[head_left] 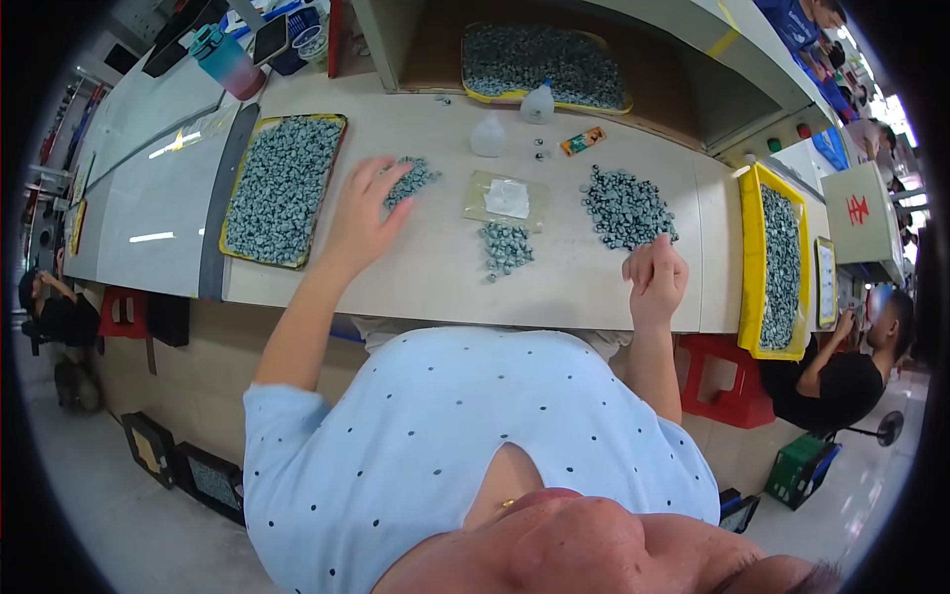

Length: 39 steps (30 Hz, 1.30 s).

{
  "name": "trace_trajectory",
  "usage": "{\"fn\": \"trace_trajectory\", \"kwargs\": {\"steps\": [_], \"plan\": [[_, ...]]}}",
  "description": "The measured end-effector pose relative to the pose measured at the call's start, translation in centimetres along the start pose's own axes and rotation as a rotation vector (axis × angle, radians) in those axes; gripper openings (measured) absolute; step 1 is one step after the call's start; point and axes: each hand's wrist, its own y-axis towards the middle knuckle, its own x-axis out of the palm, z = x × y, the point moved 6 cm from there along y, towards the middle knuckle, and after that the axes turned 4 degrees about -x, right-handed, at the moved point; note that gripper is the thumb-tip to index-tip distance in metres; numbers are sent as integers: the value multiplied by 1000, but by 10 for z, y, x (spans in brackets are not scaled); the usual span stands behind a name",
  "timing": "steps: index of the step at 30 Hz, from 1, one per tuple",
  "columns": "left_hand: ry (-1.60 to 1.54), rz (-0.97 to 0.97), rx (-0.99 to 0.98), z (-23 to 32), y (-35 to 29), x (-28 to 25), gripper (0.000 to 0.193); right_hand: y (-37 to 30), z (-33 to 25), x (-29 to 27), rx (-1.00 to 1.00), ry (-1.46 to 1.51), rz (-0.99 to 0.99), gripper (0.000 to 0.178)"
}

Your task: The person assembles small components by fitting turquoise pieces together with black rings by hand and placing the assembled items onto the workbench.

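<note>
- Left of the frame's centre, left hand [364, 213] with thumb and fingers spread wide, fingertips over the left edge of a small pile of grey-green pieces [418, 178]; cannot tell contact or any piece between the fingers.
- Right of centre, right hand [657, 275] with fingers curled in narrow, just beside the lower edge of a larger, darker pile [625, 210]; cannot tell of anything inside the curl.
- Middle of the frame, loose cluster of similar pieces [507, 253] between the two hands, just below a flat clear bag [507, 197] with a white patch.
- Upper middle, two translucent bottles [487, 136], the farther with a blue tip; to their right, a few single pieces and an orange-and-green packet [582, 142].
- Left side, yellow-rimmed tray [262, 260] full of grey-green pieces on the pale table [416, 282].
- Right side, deep yellow tray [751, 259] with more pieces; below, red stool [730, 388].
- Top middle, another filled tray [584, 105] under a shelf.
- Upper left, teal-and-pink drinking bottle [226, 61].
</note>
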Motion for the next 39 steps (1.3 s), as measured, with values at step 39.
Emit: {"fn": "trace_trajectory", "kwargs": {"steps": [39], "plan": [[603,-124,-13,-42,55,70,12,29,25,4,90,-1148,36,11]]}}
